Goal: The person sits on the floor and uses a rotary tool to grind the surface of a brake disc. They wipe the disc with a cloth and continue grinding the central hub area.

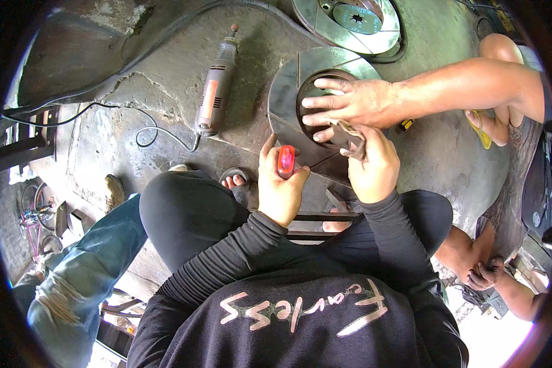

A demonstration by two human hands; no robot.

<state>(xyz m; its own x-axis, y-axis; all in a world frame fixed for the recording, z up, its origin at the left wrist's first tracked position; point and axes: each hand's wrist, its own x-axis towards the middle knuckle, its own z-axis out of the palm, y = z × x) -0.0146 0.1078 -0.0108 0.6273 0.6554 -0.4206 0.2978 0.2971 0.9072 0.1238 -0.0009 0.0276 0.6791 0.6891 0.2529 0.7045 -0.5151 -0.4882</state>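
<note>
Black sweatshirt; left hand grips red object, long axis running forward; right hand pinches brownish sheet.

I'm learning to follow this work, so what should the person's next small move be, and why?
Probably bring the brown piece in the right hand onto the bare ring of the near disc: it appears right by that disc, while the co-worker's hand covers the middle.
</note>
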